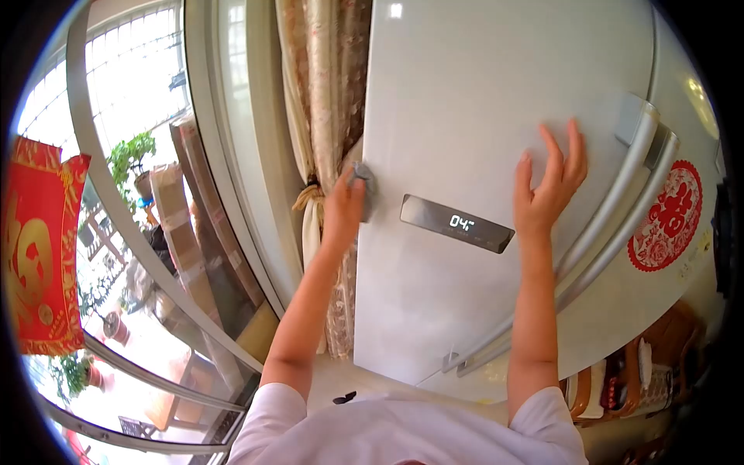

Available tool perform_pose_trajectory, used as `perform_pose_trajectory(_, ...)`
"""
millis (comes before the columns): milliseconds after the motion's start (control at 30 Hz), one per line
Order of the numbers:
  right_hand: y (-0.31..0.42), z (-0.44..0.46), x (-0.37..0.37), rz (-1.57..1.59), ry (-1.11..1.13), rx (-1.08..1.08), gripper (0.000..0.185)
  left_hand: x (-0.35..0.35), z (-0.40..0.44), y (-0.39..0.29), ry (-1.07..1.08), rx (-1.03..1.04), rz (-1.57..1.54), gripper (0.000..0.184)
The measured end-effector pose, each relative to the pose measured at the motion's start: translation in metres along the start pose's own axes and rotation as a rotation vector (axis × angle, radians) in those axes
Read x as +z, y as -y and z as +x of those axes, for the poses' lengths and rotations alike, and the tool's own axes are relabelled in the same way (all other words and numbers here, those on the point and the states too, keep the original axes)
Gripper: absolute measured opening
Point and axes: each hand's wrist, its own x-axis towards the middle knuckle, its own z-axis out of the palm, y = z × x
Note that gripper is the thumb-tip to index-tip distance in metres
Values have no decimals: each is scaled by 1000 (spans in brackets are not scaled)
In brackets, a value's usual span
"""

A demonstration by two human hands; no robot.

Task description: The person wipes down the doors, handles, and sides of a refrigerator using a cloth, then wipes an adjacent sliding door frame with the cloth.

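A white refrigerator [457, 310] fills the middle, with a dark display panel [457, 223] showing lit digits. At its left edge my left hand [343, 208] is closed on a grey cloth [364, 190], which touches the side of the door. My right hand [549, 182] is on the door surface, right of the display, with its fingers spread and nothing held. Two long silver handles [601, 225] run down the doors to the right of my right hand.
A tied curtain [318, 116] hangs beside the refrigerator's left edge. Farther left are a glass door frame [139, 225], long wrapped boards [180, 232], potted plants and a red hanging [43, 248]. A round red sticker [665, 217] is on the right door; wooden furniture [639, 372] stands lower right.
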Motion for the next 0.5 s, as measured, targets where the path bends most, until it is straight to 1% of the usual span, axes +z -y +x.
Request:
perform_pose_trajectory(33,11,-5,-1,169,-15,61,38,-8,-1,9,-31,106,-428,43)
perform_pose_trajectory(67,24,-11,-4,315,36,44,35,-24,-6,18,17,46,-584,43)
perform_pose_trajectory(100,41,-17,-6,519,105,57,31,-42,-13,7,63,-8,-738,43)
perform_pose_trajectory(133,58,-23,-6,734,195,86,28,-53,-20,-2,121,-30,-800,46)
perform_pose_trajectory(167,76,-29,-4,862,274,84,27,-60,-27,-7,98,-33,-794,46)
perform_pose_trajectory(233,102,-41,3,977,437,29,31,-72,-37,-11,298,-110,-1094,53)
perform_pose_trajectory(267,115,-47,4,1060,537,111,36,-75,-41,-10,335,-112,-1141,53)
perform_pose_trajectory(300,123,-56,12,1142,625,168,42,-78,-44,-9,323,-115,-1133,53)
perform_pose_trajectory(367,136,-68,18,1277,898,389,49,-83,-50,-8,485,-69,-1178,49)
perform_pose_trajectory(400,138,-76,26,1420,1034,474,54,-83,-55,-13,440,-100,-1176,50)
perform_pose_trajectory(433,139,-83,32,1420,1045,478,54,-83,-57,-17,432,-107,-1181,50)
perform_pose_trajectory(500,140,-92,38,1899,1398,861,55,-83,-59,-18,473,-135,-1111,50)
